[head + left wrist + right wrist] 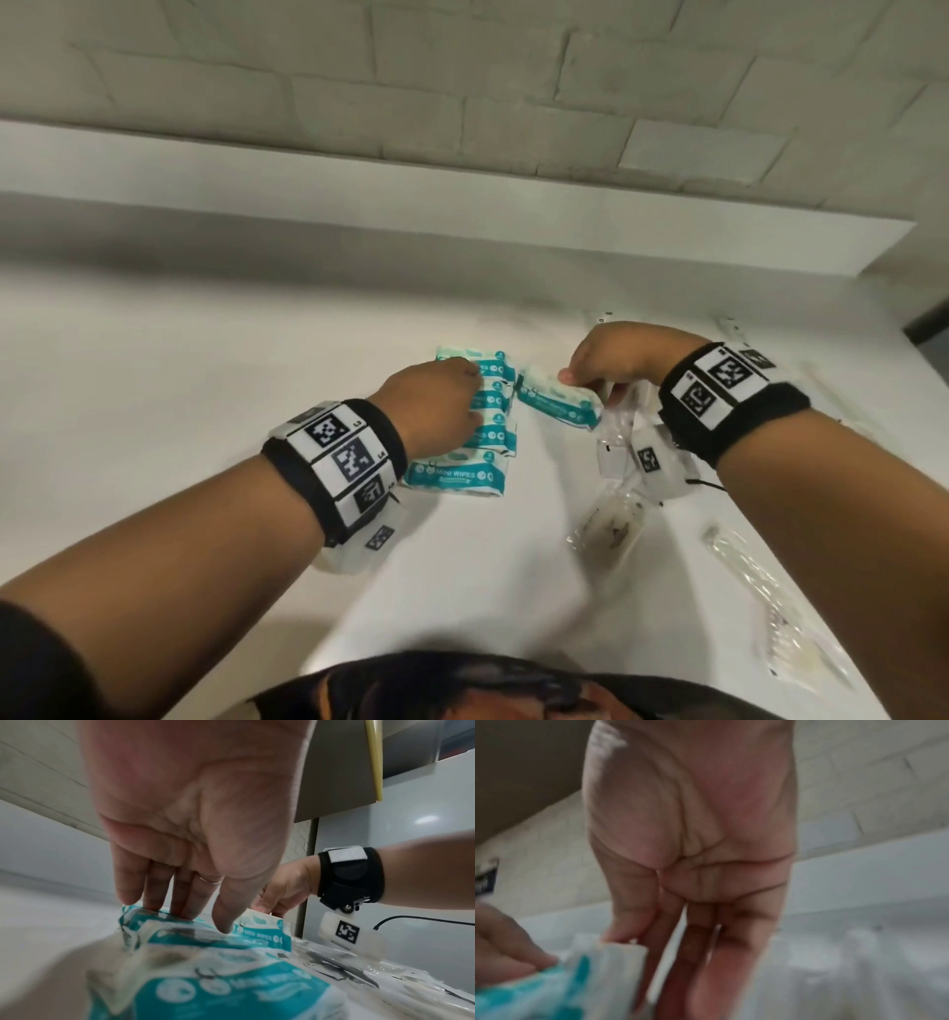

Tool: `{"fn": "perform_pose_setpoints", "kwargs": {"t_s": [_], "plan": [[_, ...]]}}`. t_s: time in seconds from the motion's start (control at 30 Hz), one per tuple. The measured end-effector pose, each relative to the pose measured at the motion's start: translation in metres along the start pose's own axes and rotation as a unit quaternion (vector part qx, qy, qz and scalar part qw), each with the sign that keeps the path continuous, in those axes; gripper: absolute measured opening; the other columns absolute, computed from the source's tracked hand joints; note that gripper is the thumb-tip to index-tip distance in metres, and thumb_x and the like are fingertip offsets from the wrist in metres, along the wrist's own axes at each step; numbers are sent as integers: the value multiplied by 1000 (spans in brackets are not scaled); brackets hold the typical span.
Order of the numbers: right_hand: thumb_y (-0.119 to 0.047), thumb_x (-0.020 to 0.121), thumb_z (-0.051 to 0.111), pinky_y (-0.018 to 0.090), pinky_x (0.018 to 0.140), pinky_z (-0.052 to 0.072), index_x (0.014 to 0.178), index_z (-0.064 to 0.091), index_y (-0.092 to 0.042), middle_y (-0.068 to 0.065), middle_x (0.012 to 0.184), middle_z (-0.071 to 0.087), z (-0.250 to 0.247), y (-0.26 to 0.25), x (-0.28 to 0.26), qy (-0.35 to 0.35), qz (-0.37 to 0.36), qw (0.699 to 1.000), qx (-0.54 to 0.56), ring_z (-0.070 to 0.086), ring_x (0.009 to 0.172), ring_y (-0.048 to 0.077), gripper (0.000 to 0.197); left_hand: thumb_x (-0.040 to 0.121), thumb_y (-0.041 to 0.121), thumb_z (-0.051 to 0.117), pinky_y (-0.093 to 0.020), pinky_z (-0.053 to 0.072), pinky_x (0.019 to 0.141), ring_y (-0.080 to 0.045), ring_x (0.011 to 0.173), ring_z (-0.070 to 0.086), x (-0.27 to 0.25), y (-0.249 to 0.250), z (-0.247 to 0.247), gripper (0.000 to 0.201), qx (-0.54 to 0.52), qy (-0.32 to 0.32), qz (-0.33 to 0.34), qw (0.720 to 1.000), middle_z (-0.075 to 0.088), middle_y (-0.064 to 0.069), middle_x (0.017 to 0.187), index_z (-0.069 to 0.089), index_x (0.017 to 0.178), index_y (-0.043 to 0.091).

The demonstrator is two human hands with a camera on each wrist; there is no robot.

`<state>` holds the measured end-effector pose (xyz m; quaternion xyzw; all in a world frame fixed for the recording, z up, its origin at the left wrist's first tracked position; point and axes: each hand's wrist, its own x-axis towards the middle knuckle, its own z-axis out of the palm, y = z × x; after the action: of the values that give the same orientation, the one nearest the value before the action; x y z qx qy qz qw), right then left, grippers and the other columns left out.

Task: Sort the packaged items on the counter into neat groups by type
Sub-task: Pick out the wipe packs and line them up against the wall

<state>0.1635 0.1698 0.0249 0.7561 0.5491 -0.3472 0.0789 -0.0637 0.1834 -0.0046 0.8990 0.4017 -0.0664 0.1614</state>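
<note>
"MINI WIPES" pack [457,475], right hand [619,357] pinching another

Head view high above counter [205,360]; 2 close, perhaps blurred wrist views sharing wipes packs [231,983].

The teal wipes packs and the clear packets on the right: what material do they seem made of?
Wipes packs: apparently soft plastic film, slightly glossy; printed, with crinkled sealed ends. Clear packets: thin transparent plastic, shiny; the contents show through and glare glints on the wrinkles.
</note>
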Motion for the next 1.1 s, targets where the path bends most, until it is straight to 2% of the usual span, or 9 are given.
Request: {"fn": "perform_pose_setpoints", "kwargs": {"t_s": [0.1,0.23,0.37,0.57,0.73,0.87,0.93,1.0,1.1], "plan": [[-24,93,57,32,72,57,101,71,-3,13,91,74,-1,2,7,52,1,998,-28,70,74,24,27,94,33,45,-32,39,102,-18,128,46,0,0,-1,48,2,-1,-4,1000,38,7,150,47,139,18],[-40,79,74,33,75,56,104,61,-18,-1,96,67,9,-6,3,33,-25,999,-21,66,82,18,36,94,33,45,-31,42,99,-18,123,50,1,0,-2,45,-1,3,-6,1000,44,6,146,50,135,18],[-17,67,76,31,71,53,112,54,-17,-4,92,59,13,-17,8,62,-10,984,-164,58,81,14,50,93,33,46,-33,44,99,-19,121,52,2,0,-3,42,4,-4,-8,1000,48,4,142,53,132,17],[-19,78,73,30,85,49,124,62,-20,2,117,64,-7,-64,27,192,-132,967,-98,59,101,20,47,93,32,48,-35,45,97,-21,119,54,1,0,-5,42,0,-4,-3,1000,51,1,139,53,132,18],[-4,84,67,24,93,44,123,65,-17,-1,128,64,2,-87,47,135,-153,972,-112,59,113,15,41,93,37,49,-35,43,99,-20,124,50,-2,-2,-8,45,5,-4,23,1000,46,3,143,52,134,19],[-1,85,65,25,92,43,117,69,-21,-3,126,65,-4,-83,46,118,-146,978,-97,58,112,15,38,85,57,55,-35,35,108,-19,139,34,-5,-3,-10,76,3,-46,30,998,23,5,158,31,148,22],[-2,85,65,26,94,43,119,68,-24,-6,128,63,-4,-80,45,112,-153,974,-120,57,114,15,40,75,67,62,-41,20,118,-24,148,10,-10,-3,-8,106,14,-112,42,993,0,2,162,5,153,25],[-4,85,64,28,97,43,121,67,-24,-7,132,60,-2,-79,45,111,-163,971,-134,55,116,15,41,69,65,69,-48,1,121,-26,147,-16,-16,0,0,123,57,-159,70,983,-20,0,160,-14,151,28],[-8,87,63,34,98,46,120,67,-22,-3,131,57,0,-78,44,121,-188,963,-148,54,114,18,36,74,51,70,-46,-1,120,-28,147,-18,-20,6,13,117,96,-124,94,983,-19,-3,160,-13,152,25]]}}
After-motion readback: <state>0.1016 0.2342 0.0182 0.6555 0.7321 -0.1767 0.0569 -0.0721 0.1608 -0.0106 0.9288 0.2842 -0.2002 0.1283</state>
